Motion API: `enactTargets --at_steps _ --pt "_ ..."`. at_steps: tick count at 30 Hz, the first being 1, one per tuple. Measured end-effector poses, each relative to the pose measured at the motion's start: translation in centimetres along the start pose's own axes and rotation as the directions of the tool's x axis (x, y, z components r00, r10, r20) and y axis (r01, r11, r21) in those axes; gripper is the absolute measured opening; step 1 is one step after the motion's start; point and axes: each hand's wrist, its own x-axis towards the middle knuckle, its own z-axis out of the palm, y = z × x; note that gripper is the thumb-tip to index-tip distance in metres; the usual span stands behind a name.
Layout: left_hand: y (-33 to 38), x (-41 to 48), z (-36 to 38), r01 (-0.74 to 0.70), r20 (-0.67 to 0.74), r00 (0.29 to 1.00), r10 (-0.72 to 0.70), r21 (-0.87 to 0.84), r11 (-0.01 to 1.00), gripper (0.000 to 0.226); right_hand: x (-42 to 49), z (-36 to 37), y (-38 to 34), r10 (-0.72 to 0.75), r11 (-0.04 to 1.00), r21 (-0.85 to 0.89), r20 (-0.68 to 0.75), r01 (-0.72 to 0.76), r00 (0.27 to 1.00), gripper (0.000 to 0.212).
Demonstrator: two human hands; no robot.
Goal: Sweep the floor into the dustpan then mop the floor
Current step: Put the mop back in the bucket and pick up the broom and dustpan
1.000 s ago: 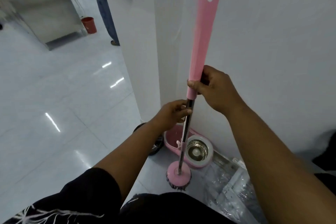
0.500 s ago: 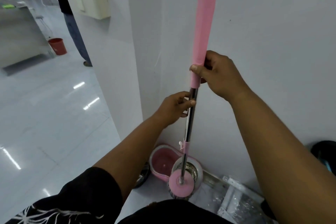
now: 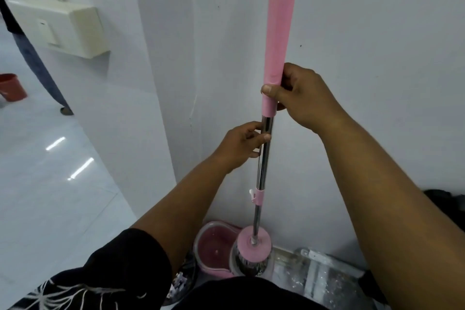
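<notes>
The spin mop stands upright by the white wall, its round pink head over the pink mop bucket, right hand gripping the pink sleeve, left hand wrapped round the steel shaft below.

The mop is standing almost upright near the wall; its long pink grip is running up out of view, with the right hand gripping its lower end and the left hand holding the steel pole just below; the round pink mop head is sitting over the steel spinner of the pink bucket, which is resting on the floor by the wall.
</notes>
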Motion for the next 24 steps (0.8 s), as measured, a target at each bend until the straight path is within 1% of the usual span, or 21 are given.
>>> enactTargets --at_steps 4,8,12,15,24 --pt "-2.6 1.1 -0.1 0.047 0.069 0.996 -0.047 0.003 0.999 0.029 0.1 1.7 2.3 0.068 0.998 -0.019 0.018 -0.068 0.997 0.028" --pt "-5.7 1.6 -0.1 0.094 0.149 0.985 -0.088 -0.028 0.995 0.022 -0.4 3.7 5.1 0.154 0.988 0.016 0.053 -0.155 0.987 0.025" --pt "-9.3 1.3 -0.1 0.205 0.215 0.958 -0.192 -0.039 0.978 0.016 -1.6 6.4 7.8 0.239 0.971 -0.011 0.125 -0.240 0.963 0.031" --pt "-11.1 1.3 -0.2 0.231 0.212 0.953 -0.218 -0.039 0.972 0.016 -1.9 7.9 8.8 0.252 0.968 -0.038 0.133 -0.249 0.959 0.032" --pt "-12.4 2.7 -1.6 0.223 0.183 0.957 -0.226 0.036 0.974 0.016 0.0 10.2 9.4 0.253 0.966 -0.086 0.100 -0.245 0.962 0.030"
